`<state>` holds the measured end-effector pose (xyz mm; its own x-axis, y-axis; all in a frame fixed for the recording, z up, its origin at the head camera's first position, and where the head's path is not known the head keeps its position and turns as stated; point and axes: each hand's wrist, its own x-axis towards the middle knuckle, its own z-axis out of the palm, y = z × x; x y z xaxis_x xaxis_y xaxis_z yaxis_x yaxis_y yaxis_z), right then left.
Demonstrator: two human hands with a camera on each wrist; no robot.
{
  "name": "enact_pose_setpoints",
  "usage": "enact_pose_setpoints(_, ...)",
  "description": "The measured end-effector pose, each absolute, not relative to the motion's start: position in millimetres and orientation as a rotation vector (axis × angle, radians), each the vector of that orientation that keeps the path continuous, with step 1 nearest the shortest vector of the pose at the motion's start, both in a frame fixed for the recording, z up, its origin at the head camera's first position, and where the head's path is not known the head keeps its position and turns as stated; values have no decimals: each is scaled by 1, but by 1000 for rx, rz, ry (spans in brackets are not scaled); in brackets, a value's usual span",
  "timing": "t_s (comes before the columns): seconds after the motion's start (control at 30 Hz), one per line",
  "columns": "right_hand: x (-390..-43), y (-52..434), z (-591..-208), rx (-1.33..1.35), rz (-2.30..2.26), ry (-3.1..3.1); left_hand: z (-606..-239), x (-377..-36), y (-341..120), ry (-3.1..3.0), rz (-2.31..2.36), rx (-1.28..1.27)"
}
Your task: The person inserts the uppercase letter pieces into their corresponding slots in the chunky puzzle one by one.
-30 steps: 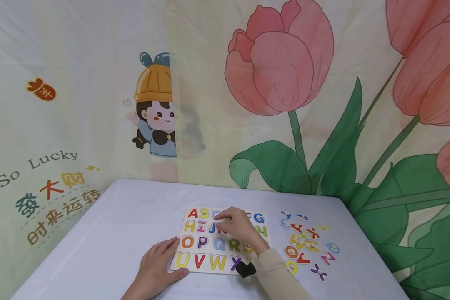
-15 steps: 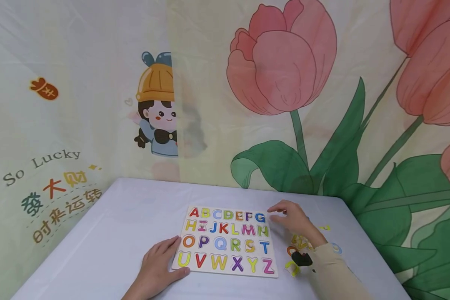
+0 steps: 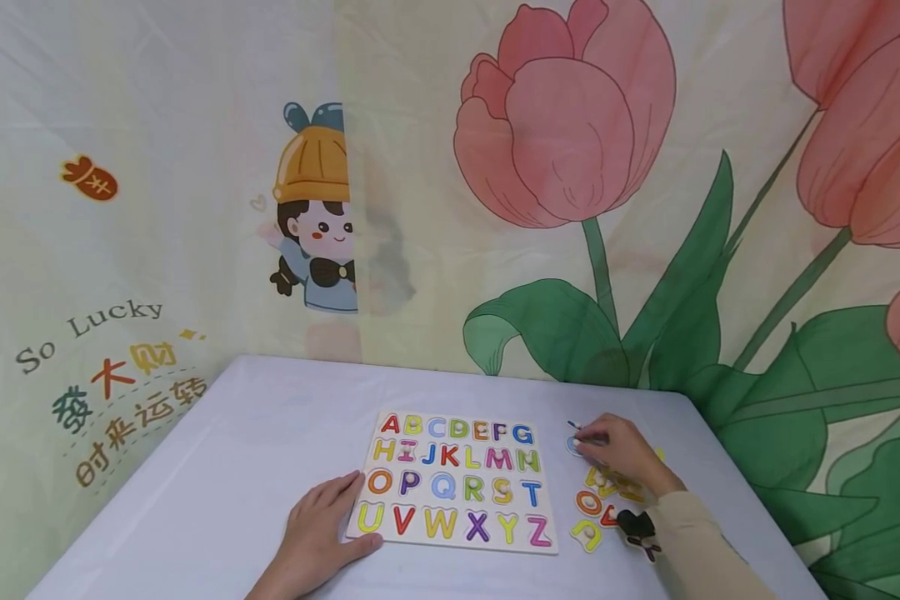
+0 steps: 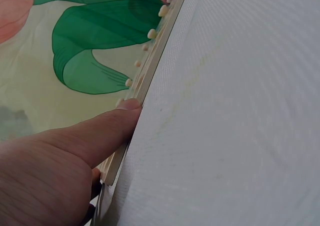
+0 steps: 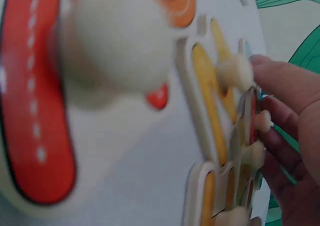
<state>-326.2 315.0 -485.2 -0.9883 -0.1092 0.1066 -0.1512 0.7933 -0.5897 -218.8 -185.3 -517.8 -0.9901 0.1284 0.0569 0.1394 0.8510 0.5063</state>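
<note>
A: Report grip status.
B: Left hand (image 3: 313, 528): fingers extended against the letter board (image 3: 423, 492). Right hand (image 3: 624, 454): at the loose letters (image 3: 589, 503); cannot tell if gripping.
A: Locations?
B: Letter board, 4 rows: mid-worktop (image 3: 270, 442). Loose letters: toward the worktop's right edge.

Board (image 3: 426, 482): A–Z; backdrop (image 3: 195, 183): "So Lucky", 發大财, 时来运转; piece (image 3: 579, 502): perhaps O.

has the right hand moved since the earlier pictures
Yes. In the head view, the right hand has moved rightward, from over the letter board to the loose letters beyond its right edge.
</note>
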Motion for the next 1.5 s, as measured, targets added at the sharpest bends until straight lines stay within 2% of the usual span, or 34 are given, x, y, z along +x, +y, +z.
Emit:
enact_pose_setpoints(0.4,-325,319,-491,101,1054,-2914,-516,-218,-185,-3006,-829,-209)
enact_pose_setpoints(0.77,-326,314,-490,144,997,-2897,-515,-216,-186,-2988,-856,-235)
enact_pose_setpoints(1.17,-336,242,-466,258,916,-2801,-516,-216,-186,-2993,-840,-225)
enact_pose_setpoints(1.5,-346,172,-466,294,1068,-2774,-515,-216,-186,-2985,-835,-223)
